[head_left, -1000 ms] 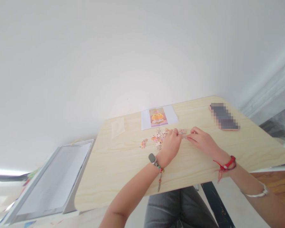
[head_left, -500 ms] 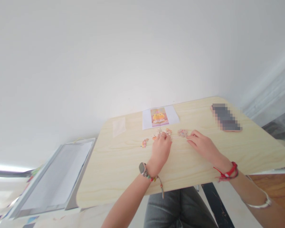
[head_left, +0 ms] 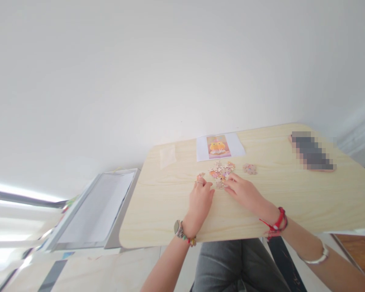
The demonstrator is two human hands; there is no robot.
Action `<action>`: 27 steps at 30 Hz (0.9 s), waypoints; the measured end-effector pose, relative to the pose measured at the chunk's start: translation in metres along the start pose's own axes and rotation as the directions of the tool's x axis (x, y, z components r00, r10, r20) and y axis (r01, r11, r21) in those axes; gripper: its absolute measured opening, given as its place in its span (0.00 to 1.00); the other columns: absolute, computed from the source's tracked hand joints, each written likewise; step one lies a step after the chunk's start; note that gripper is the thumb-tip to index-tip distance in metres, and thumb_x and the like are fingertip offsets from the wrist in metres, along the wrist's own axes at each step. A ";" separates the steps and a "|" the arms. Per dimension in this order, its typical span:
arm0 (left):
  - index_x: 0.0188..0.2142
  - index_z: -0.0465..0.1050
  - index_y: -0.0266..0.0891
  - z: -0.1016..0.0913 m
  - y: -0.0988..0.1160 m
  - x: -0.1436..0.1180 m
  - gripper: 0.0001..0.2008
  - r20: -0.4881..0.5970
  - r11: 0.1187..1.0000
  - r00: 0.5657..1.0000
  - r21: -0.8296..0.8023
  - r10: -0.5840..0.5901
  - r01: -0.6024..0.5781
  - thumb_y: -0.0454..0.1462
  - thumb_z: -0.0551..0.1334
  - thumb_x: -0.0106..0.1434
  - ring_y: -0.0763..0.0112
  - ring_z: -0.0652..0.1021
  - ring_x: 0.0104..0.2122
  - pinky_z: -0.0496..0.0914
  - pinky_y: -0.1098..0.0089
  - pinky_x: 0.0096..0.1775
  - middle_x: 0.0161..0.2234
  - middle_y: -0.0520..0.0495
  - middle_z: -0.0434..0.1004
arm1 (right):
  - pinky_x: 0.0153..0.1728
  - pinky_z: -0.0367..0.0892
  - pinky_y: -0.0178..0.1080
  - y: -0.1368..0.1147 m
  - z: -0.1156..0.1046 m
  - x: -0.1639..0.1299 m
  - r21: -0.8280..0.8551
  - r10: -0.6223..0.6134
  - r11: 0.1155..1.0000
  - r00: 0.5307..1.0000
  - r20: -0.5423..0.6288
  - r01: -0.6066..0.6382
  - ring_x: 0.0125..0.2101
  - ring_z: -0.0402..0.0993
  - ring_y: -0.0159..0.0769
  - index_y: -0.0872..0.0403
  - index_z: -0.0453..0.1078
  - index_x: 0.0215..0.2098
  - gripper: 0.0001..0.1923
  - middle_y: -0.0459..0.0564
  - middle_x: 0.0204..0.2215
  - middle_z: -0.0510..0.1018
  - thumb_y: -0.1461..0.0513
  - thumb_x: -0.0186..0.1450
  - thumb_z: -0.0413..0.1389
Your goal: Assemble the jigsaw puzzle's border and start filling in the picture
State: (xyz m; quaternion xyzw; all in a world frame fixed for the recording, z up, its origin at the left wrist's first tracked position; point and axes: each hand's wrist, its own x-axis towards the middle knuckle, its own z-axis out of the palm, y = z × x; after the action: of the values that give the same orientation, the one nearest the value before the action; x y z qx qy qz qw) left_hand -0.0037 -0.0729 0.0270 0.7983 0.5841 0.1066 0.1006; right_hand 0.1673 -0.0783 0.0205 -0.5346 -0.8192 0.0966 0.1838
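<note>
Beyond our hands: reference picture (head_left: 219, 147), phone (head_left: 312, 153) far right | puzzle pieces (head_left: 221, 173) touching right hand (head_left: 245, 194) fingertips, just beside left hand (head_left: 200, 198) | both loosely open, holding nothing.

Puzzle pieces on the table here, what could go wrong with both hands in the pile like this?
1. The left hand and right hand flank the loose pile of puzzle pieces; a sweep could scatter them.
2. A small joined cluster lies apart to the right, and a wrist might knock it loose.
3. The phone sits near the table's far right corner, so a push could slide it off.
</note>
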 end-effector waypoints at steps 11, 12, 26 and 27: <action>0.37 0.71 0.37 0.005 0.013 0.013 0.08 0.091 0.999 0.996 0.041 -0.025 0.021 0.32 0.53 0.65 0.66 0.73 0.44 0.69 0.70 0.43 0.41 0.43 0.69 | 0.35 0.67 0.38 0.000 0.009 0.003 0.025 -0.031 0.999 0.999 0.024 0.031 0.34 0.71 0.37 0.56 0.70 0.35 0.09 0.52 0.34 0.71 0.65 0.65 0.48; 0.37 0.71 0.37 0.005 0.012 0.013 0.08 0.084 0.999 0.996 0.038 -0.019 0.016 0.32 0.53 0.65 0.66 0.73 0.44 0.69 0.70 0.43 0.40 0.43 0.70 | 0.35 0.67 0.38 0.000 0.009 0.002 0.039 -0.032 0.999 0.999 0.021 0.031 0.35 0.71 0.37 0.56 0.70 0.35 0.09 0.52 0.34 0.71 0.65 0.65 0.48; 0.35 0.72 0.38 -0.003 0.000 0.002 0.05 -0.024 0.990 0.990 -0.024 0.138 -0.138 0.33 0.57 0.62 0.66 0.74 0.38 0.71 0.68 0.39 0.35 0.46 0.68 | 0.33 0.66 0.36 0.004 0.001 -0.001 0.102 -0.122 0.986 0.986 -0.111 0.133 0.31 0.70 0.34 0.53 0.71 0.30 0.12 0.49 0.30 0.70 0.65 0.66 0.47; 0.36 0.72 0.38 -0.002 0.001 0.002 0.05 -0.024 0.989 0.990 -0.029 0.141 -0.142 0.33 0.57 0.62 0.66 0.74 0.37 0.71 0.68 0.39 0.35 0.46 0.68 | 0.33 0.67 0.36 0.004 0.000 -0.002 0.108 -0.120 0.985 0.986 -0.117 0.133 0.31 0.70 0.34 0.54 0.71 0.30 0.11 0.50 0.31 0.71 0.65 0.66 0.48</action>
State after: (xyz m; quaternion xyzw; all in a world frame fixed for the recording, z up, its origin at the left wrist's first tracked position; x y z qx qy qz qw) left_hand -0.0027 -0.0714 0.0296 0.8350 0.5253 0.1311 0.0984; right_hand 0.1713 -0.0782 0.0183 -0.4746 -0.8331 0.1020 0.2651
